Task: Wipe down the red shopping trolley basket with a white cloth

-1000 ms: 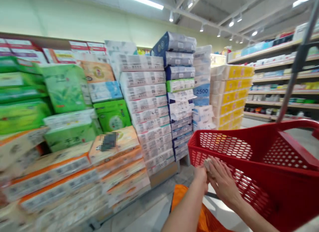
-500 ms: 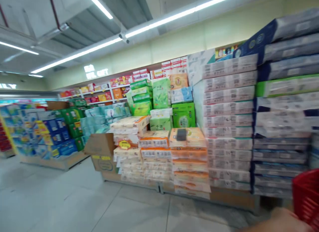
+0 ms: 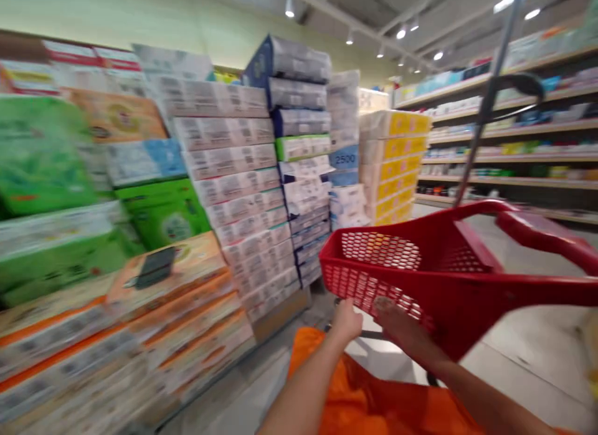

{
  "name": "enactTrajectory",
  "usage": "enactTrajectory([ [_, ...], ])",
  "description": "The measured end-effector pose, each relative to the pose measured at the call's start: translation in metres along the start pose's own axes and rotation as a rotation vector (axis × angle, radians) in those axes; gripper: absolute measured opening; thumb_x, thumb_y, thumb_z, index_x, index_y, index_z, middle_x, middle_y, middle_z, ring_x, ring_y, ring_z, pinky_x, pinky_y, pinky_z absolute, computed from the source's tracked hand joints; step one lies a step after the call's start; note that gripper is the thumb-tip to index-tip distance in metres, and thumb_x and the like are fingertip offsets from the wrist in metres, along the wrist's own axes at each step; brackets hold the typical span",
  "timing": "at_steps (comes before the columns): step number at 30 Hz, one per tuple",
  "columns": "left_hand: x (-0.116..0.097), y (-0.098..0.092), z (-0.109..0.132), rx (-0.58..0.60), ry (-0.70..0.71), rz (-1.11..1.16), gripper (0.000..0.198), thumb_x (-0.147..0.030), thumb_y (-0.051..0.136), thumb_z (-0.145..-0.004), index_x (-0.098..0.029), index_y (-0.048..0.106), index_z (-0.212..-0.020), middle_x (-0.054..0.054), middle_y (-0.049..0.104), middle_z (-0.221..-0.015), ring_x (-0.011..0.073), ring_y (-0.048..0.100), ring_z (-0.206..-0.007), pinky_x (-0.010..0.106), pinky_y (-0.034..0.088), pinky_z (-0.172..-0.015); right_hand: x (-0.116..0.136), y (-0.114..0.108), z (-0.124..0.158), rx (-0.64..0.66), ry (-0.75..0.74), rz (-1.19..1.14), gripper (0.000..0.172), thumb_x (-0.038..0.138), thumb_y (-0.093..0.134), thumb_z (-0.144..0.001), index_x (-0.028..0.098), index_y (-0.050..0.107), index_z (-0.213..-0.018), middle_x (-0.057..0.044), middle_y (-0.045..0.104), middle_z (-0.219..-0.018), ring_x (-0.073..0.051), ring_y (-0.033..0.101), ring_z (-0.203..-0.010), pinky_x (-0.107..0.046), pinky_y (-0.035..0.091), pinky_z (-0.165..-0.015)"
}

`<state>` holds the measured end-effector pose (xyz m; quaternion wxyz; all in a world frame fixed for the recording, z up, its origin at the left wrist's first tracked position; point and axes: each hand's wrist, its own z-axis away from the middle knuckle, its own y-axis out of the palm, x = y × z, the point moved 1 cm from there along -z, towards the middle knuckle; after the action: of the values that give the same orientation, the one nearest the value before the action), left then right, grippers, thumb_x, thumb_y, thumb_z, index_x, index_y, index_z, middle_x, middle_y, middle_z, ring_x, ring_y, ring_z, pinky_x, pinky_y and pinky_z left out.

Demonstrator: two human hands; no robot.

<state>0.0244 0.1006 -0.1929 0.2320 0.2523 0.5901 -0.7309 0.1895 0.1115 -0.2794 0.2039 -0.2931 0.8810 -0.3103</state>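
Note:
A red plastic shopping basket (image 3: 467, 285) on a grey pull handle (image 3: 486, 105) stands in front of me. Both my hands reach to its near mesh wall. My left hand (image 3: 348, 320) is curled, knuckles up, just below the basket's lower edge; anything inside it is hidden. My right hand (image 3: 397, 323) lies with its fingers stretched flat against the mesh wall. An orange fabric (image 3: 359, 397) shows under my forearms.
Tall stacks of boxed and wrapped tissue packs (image 3: 224, 186) fill the left, close to the basket. Yellow packs (image 3: 397, 167) stand further back. Shelves of goods (image 3: 514, 142) run along the right. Grey tiled floor (image 3: 523, 354) lies beyond the basket.
The view swung left to the open aisle and back to the basket. My hands sit lower on the basket's near wall than a second ago, and the pale thing between them no longer shows.

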Motion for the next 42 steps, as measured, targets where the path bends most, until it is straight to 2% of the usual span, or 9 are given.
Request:
enactTrajectory([
  [3, -0.006, 0.018, -0.022, -0.030, 0.092, -0.107, 0.037, -0.009, 0.040, -0.076, -0.013, 0.049, -0.112, 0.010, 0.051, -0.119, 0.0184, 0.044, -0.112, 0.026, 0.031, -0.096, -0.024, -0.026, -0.002, 0.082, -0.001, 0.108, 0.038, 0.012, 0.037, -0.086, 0.023, 0.049, -0.120, -0.001, 0.050, -0.125, -0.016, 0.034, -0.123, -0.037, 0.026, -0.103],
  [7, -0.013, 0.032, -0.025, -0.072, 0.148, -0.218, 0.046, -0.011, 0.039, -0.075, -0.011, 0.042, -0.121, 0.012, 0.042, -0.130, 0.0196, 0.035, -0.121, 0.029, 0.025, -0.101, -0.035, -0.037, -0.009, 0.107, 0.065, 0.182, 0.043, 0.006, 0.033, -0.085, 0.017, 0.044, -0.125, -0.004, 0.044, -0.131, -0.019, 0.024, -0.128, -0.042, 0.023, -0.104],
  [11, -0.013, 0.042, -0.017, -0.049, 0.219, -0.395, 0.054, -0.014, 0.041, -0.074, -0.012, 0.037, -0.127, 0.011, 0.035, -0.136, 0.0203, 0.031, -0.125, 0.032, 0.023, -0.103, -0.022, -0.038, 0.022, 0.187, 0.016, 0.171, 0.041, 0.005, 0.032, -0.085, 0.013, 0.046, -0.123, -0.007, 0.049, -0.126, -0.015, 0.033, -0.124, -0.034, 0.034, -0.099],
  [18, -0.022, 0.048, -0.013, -0.071, 0.279, -0.497, 0.053, -0.013, 0.037, -0.076, -0.012, 0.037, -0.128, 0.011, 0.034, -0.137, 0.0206, 0.029, -0.126, 0.035, 0.022, -0.103, -0.031, -0.063, 0.019, 0.048, 0.110, 0.258, 0.039, 0.009, 0.033, -0.087, 0.019, 0.046, -0.123, -0.004, 0.047, -0.128, -0.017, 0.025, -0.128, -0.041, 0.020, -0.106],
  [23, -0.044, 0.053, -0.004, -0.055, 0.418, -0.494, 0.051, -0.014, 0.032, -0.077, -0.012, 0.039, -0.128, 0.011, 0.035, -0.137, 0.0217, 0.030, -0.125, 0.037, 0.022, -0.103, -0.022, -0.076, 0.043, 0.126, 0.022, 0.252, 0.037, 0.008, 0.036, -0.085, 0.017, 0.051, -0.117, -0.003, 0.051, -0.125, -0.015, 0.034, -0.123, -0.033, 0.029, -0.103],
  [29, -0.073, 0.055, 0.000, -0.078, 0.518, -0.467, 0.054, -0.013, 0.036, -0.074, -0.013, 0.037, -0.128, 0.009, 0.032, -0.139, 0.0203, 0.025, -0.128, 0.036, 0.018, -0.105, -0.056, -0.156, 0.033, -0.167, 0.342, 0.435, 0.039, 0.008, 0.033, -0.086, 0.021, 0.053, -0.117, -0.004, 0.053, -0.122, -0.021, 0.028, -0.126, -0.044, 0.021, -0.104],
  [35, -0.089, 0.057, 0.003, -0.100, 0.633, -0.428, 0.052, -0.013, 0.036, -0.075, -0.014, 0.039, -0.127, 0.008, 0.030, -0.140, 0.0200, 0.026, -0.128, 0.037, 0.017, -0.106, -0.043, -0.161, 0.061, 0.038, 0.155, 0.362, 0.038, 0.006, 0.031, -0.086, 0.020, 0.059, -0.108, -0.002, 0.054, -0.120, -0.016, 0.031, -0.125, -0.035, 0.029, -0.101],
  [40, -0.095, 0.049, -0.001, -0.181, 0.683, -0.401, 0.053, -0.009, 0.037, -0.074, -0.013, 0.039, -0.127, 0.007, 0.029, -0.140, 0.0183, 0.026, -0.128, 0.035, 0.018, -0.107, -0.075, -0.206, 0.039, -0.270, 0.396, 0.542, 0.035, 0.007, 0.035, -0.085, 0.017, 0.058, -0.109, -0.007, 0.055, -0.119, -0.021, 0.032, -0.125, -0.042, 0.024, -0.103],
  [42, -0.097, 0.044, -0.006, -0.228, 0.660, -0.408, 0.055, -0.009, 0.038, -0.073, -0.012, 0.037, -0.128, 0.008, 0.028, -0.141, 0.0186, 0.024, -0.128, 0.035, 0.018, -0.107, -0.082, -0.214, 0.033, -0.290, 0.448, 0.569, 0.035, 0.009, 0.035, -0.085, 0.018, 0.058, -0.111, -0.007, 0.055, -0.119, -0.021, 0.032, -0.124, -0.043, 0.025, -0.102],
])
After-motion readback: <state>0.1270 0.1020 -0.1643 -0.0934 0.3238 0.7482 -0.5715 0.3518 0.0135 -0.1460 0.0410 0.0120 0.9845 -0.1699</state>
